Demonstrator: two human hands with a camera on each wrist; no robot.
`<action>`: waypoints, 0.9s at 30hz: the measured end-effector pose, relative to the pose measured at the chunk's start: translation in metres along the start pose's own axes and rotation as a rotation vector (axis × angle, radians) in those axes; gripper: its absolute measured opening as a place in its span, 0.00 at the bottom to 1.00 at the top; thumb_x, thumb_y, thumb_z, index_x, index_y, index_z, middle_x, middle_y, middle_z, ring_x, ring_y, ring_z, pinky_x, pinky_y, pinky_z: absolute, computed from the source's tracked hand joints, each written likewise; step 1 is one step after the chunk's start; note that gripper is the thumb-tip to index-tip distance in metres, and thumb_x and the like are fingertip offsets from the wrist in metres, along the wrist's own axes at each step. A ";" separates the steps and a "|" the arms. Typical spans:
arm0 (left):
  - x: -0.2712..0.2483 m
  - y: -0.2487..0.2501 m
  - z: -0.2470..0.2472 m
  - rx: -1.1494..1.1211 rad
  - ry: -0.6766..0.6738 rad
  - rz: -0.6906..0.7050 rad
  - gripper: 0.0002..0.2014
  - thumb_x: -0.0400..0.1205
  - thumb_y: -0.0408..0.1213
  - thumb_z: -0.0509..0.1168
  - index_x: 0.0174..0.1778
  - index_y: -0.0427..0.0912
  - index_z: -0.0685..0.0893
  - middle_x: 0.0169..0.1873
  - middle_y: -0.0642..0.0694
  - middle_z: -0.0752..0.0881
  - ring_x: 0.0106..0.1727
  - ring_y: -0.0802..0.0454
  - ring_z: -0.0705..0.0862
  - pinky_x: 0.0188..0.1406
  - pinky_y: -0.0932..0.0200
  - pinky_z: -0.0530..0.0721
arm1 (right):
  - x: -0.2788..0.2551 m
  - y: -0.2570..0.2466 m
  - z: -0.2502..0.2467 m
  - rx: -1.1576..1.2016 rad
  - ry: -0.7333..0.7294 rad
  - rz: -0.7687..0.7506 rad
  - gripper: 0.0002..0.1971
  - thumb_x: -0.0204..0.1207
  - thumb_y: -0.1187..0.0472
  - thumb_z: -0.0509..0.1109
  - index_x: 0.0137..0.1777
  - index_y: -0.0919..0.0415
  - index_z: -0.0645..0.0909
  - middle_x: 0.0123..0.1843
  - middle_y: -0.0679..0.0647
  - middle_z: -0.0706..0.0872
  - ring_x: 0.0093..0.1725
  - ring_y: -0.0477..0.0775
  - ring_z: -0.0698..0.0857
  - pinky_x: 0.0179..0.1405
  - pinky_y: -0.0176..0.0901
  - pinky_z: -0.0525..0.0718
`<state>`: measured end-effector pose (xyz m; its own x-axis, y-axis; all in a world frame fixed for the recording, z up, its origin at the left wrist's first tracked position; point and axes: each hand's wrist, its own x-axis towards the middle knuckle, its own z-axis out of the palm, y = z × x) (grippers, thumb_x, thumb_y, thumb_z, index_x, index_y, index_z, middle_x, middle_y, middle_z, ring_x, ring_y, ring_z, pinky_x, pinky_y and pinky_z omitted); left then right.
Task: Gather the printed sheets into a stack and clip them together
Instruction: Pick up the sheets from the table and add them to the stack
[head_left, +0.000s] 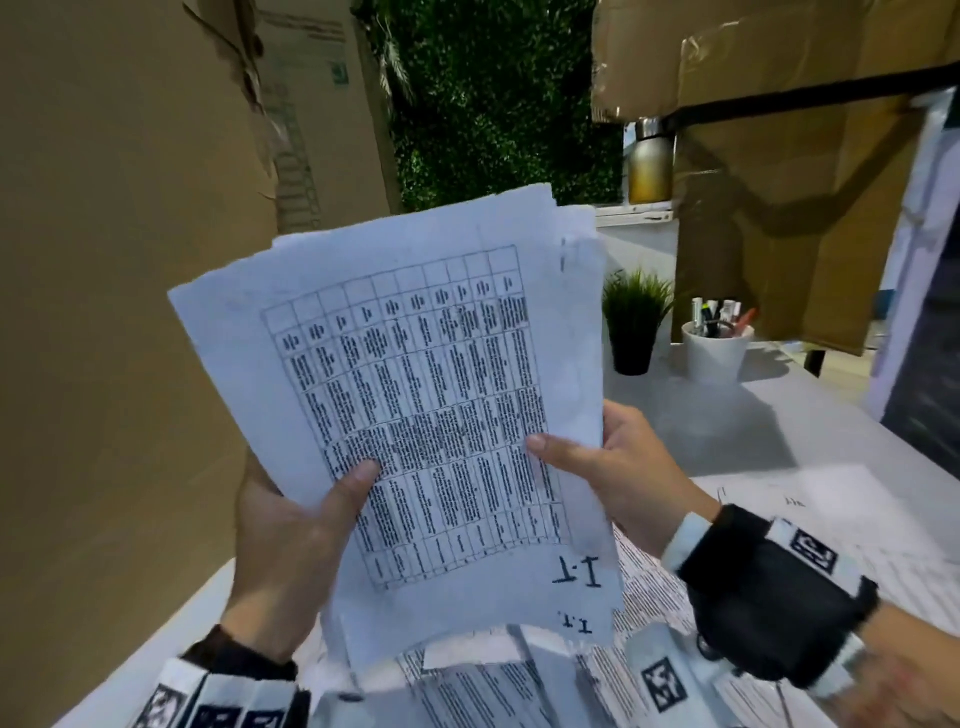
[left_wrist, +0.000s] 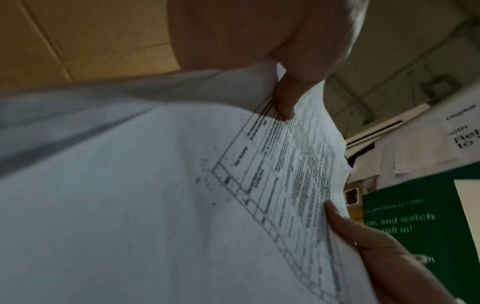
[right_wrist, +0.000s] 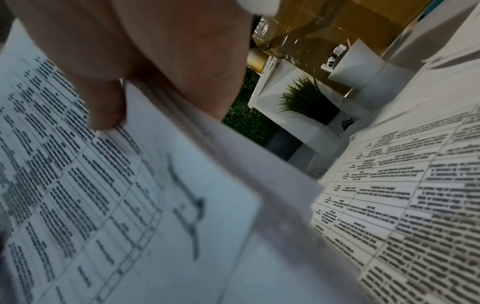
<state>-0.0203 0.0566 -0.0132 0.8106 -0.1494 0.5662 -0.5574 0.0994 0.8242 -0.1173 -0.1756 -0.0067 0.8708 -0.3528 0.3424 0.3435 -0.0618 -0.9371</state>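
A loose stack of printed sheets (head_left: 415, 384) with a table grid on top is held up in front of me, edges uneven. My left hand (head_left: 291, 525) grips its left edge, thumb on the top page and fingers behind. My right hand (head_left: 613, 467) grips the right edge the same way. The left wrist view shows the stack (left_wrist: 155, 195) from below with the left thumb (left_wrist: 285, 98) pressing it. In the right wrist view the right thumb (right_wrist: 103, 98) pinches the top page (right_wrist: 130, 195). More printed sheets (head_left: 649, 587) lie on the white table (head_left: 769, 415) beneath. No clip is visible.
A small potted plant (head_left: 634, 322) and a white cup of pens (head_left: 717, 348) stand at the back of the table. Cardboard boxes (head_left: 130, 260) rise on the left and at the upper right. A metal bottle (head_left: 649, 161) stands behind.
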 end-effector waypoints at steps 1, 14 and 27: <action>0.000 0.002 0.001 -0.040 -0.002 0.000 0.26 0.67 0.41 0.80 0.57 0.31 0.86 0.38 0.57 0.91 0.36 0.69 0.88 0.47 0.65 0.90 | -0.001 -0.001 0.000 0.006 0.015 0.000 0.18 0.65 0.59 0.79 0.56 0.58 0.86 0.53 0.54 0.94 0.54 0.55 0.92 0.57 0.51 0.88; -0.009 -0.034 -0.003 -0.058 -0.112 -0.266 0.22 0.71 0.46 0.83 0.57 0.40 0.88 0.49 0.52 0.96 0.51 0.54 0.92 0.70 0.39 0.84 | -0.010 0.015 -0.002 -0.137 -0.075 0.072 0.20 0.71 0.44 0.73 0.49 0.62 0.86 0.45 0.58 0.91 0.46 0.49 0.88 0.54 0.47 0.85; 0.011 -0.028 -0.029 -0.174 -0.011 -0.377 0.17 0.71 0.41 0.76 0.52 0.35 0.88 0.38 0.53 0.96 0.35 0.62 0.93 0.28 0.68 0.89 | 0.006 0.046 -0.101 -1.360 -0.264 0.774 0.61 0.55 0.37 0.85 0.83 0.61 0.57 0.81 0.56 0.70 0.77 0.59 0.74 0.73 0.52 0.76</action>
<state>0.0096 0.0805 -0.0300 0.9497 -0.2177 0.2253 -0.1824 0.2006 0.9625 -0.1316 -0.2750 -0.0541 0.7620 -0.5380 -0.3604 -0.6250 -0.7567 -0.1919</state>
